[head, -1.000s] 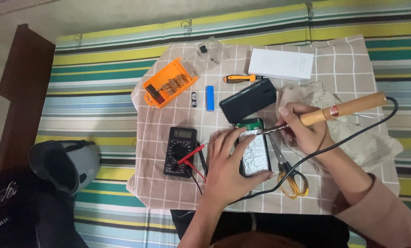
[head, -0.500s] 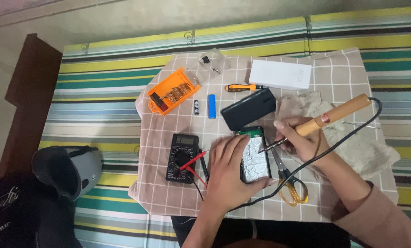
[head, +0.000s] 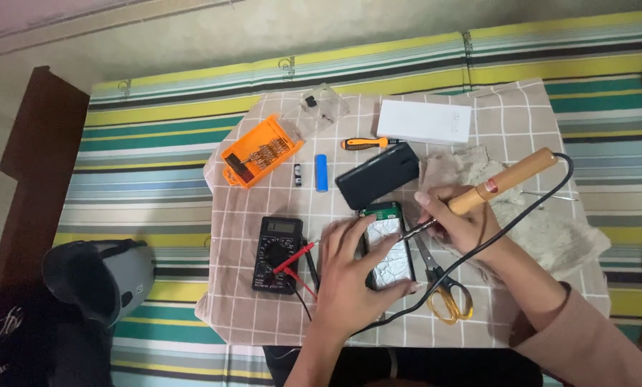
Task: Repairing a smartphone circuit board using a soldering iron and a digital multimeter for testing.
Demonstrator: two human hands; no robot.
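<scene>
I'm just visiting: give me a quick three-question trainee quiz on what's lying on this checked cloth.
1. True or false: the right hand holds the soldering iron.
2. Which lies nearest the left hand? A) multimeter B) white box C) orange bit case
3. What colour are the handles of the scissors?

Key: 1 true; 2 A; 3 yellow.

Beige cloth with white grid checks (head: 507,115) covered a mat striped yellow, teal, grey and white (head: 156,150). Orange plastic bit case (head: 259,152); blue cylindrical cell (head: 322,173); black multimeter (head: 276,254) with red probes; yellow-handled scissors (head: 446,294); tan wooden-handled soldering iron (head: 504,180); white rectangular box (head: 424,121).
</scene>
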